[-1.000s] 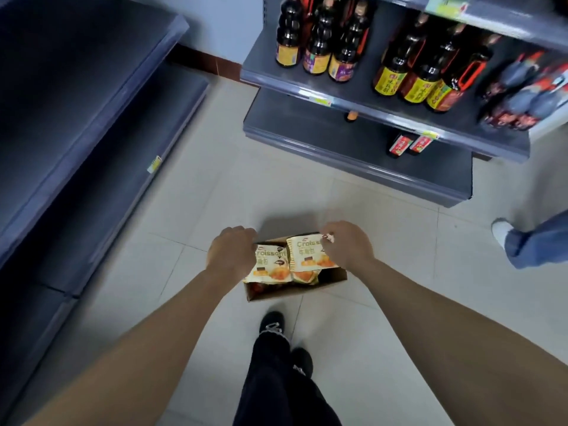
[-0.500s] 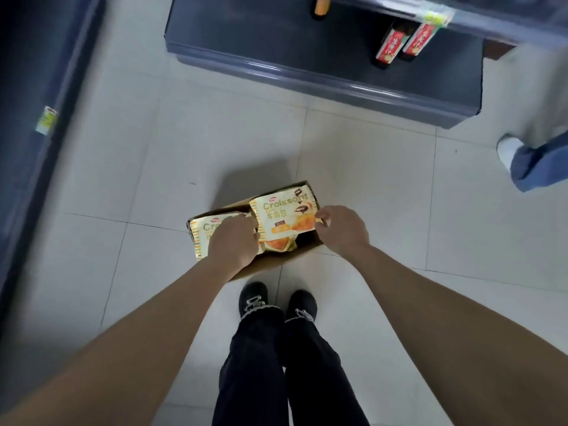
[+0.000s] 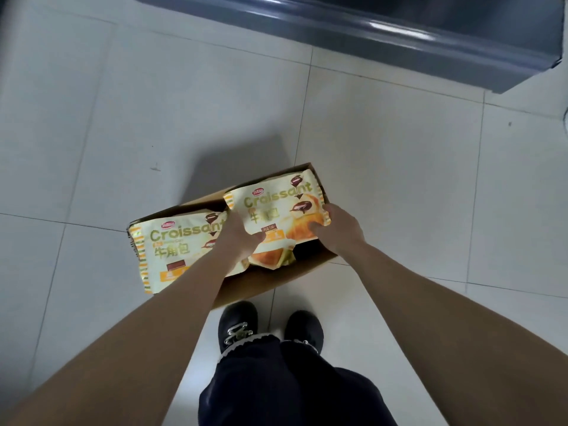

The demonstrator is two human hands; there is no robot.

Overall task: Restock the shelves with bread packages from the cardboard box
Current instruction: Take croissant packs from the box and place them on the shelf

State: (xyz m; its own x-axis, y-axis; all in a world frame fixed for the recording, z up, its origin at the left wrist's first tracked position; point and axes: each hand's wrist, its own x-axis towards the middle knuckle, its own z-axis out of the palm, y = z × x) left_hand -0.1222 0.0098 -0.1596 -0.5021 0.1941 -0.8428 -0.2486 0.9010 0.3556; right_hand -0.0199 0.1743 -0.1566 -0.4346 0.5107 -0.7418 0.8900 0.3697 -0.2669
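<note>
Looking down, my left hand [image 3: 238, 238] grips one bread package [image 3: 172, 247] by its right end and my right hand [image 3: 336, 230] pinches a second package [image 3: 276, 207] by its right edge. Both lie crosswise over the cardboard box [image 3: 261, 287] at my feet, and the shelf [image 3: 399, 32] sits ahead, nearer my right.

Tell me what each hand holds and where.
The left hand grips the left croissant package at its right edge; the right hand grips the right croissant package at its right edge.

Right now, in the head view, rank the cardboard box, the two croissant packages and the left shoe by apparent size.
1. cardboard box
2. left croissant package and right croissant package: look alike, unranked
3. left shoe
</note>
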